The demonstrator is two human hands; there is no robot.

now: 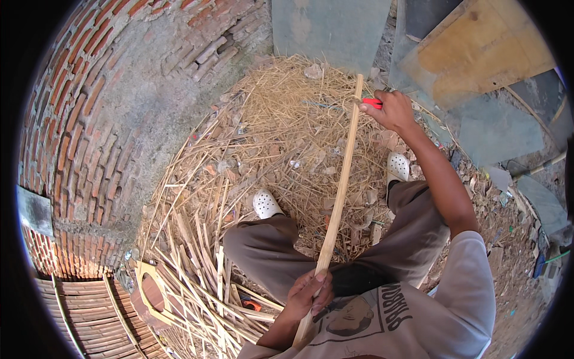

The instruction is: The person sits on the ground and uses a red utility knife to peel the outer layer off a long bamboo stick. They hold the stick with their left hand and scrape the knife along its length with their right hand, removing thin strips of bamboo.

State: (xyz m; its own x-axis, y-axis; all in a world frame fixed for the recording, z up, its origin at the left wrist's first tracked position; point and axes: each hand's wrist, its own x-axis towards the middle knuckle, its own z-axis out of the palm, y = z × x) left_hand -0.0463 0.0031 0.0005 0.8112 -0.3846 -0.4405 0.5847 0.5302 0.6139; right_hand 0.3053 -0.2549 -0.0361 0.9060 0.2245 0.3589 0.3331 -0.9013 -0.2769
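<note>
Between the person's bent knees, a long pale wooden strip (341,194) extends lengthwise, its near end against or just in front of the grey shirt (418,335) and its far end out over the straw. The left grip (309,292) is closed around the near portion of the strip, fingers wrapped across it. The right grip (393,110), arm extended, is closed on a red tool (373,103) beside the far end; the working edge is too small to make out, and from where I stand I cannot tell whether it touches the wood.

Beneath the strip, the ground carries loose straw (275,110), rubble and scattered shavings. Two white perforated clogs, the left (266,204) and the right (398,167), stand on either side of the strip, below brown trousers (257,239).

To the person's left lies a heap of narrow split strips (206,308), with a pale cut-out frame (141,279) at its outer edge. Further left rises a worn brick wall (89,119). Ahead, a grey sheet (326,36) stands upright; to its right leans a stained tan panel (478,48).
</note>
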